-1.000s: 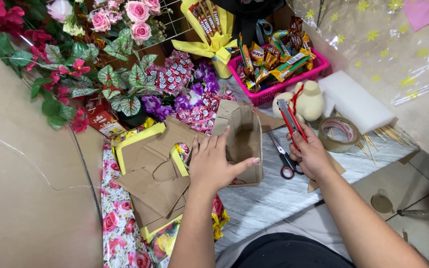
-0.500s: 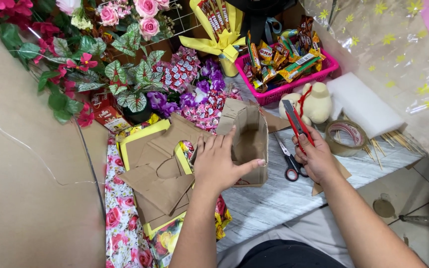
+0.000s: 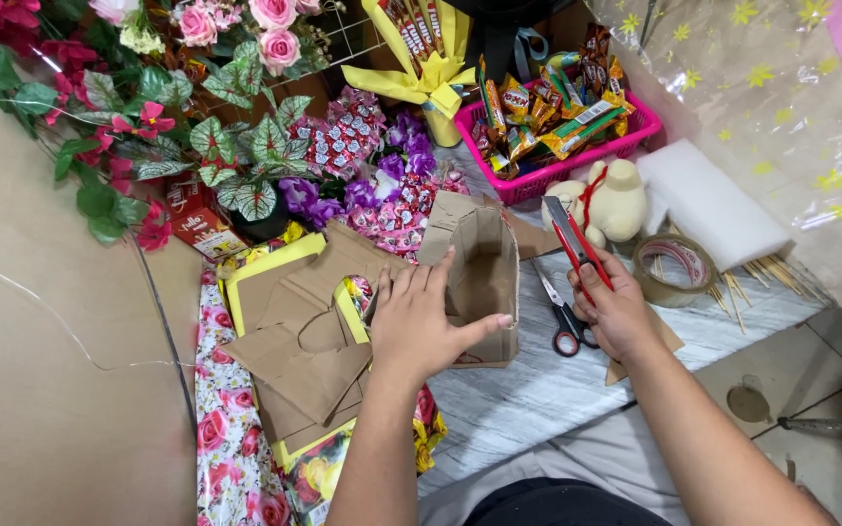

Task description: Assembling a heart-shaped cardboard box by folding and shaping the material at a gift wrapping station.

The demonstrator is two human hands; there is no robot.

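Cardboard box: small brown open box (image 3: 479, 282) lying on its side on the grey marbled table (image 3: 538, 390), mouth facing the camera, just past the middle of the view toward 1 o'clock.
Left hand: left hand (image 3: 421, 326) lies flat and spread on the box's left wall, thumb stretched along the lower front edge, fingers pointing to 12 o'clock; it presses rather than grips.
Right hand: right hand (image 3: 621, 312) is closed around a red and grey utility knife (image 3: 572, 244), blade end pointing toward 11 o'clock, just to the right of the box.
Scissors: black-handled scissors (image 3: 559, 312) lie on the table between the box and the right hand, handles toward 6 o'clock.
Cardboard scraps: flat brown offcuts (image 3: 304, 341) piled at 9 o'clock from the left hand, over yellow-edged sheets.
Tape: roll of clear tape (image 3: 676, 268) at 2 o'clock from the right hand, near it.
Plush toy: cream plush toy (image 3: 611, 200) beyond the knife at 12 o'clock.
Basket: pink basket (image 3: 577, 166) full of wrapped snacks at the far edge.
Foam block: white foam block (image 3: 713, 214) beside the tape.
Flowers: artificial flowers and leaves (image 3: 197, 127) fill the upper left.
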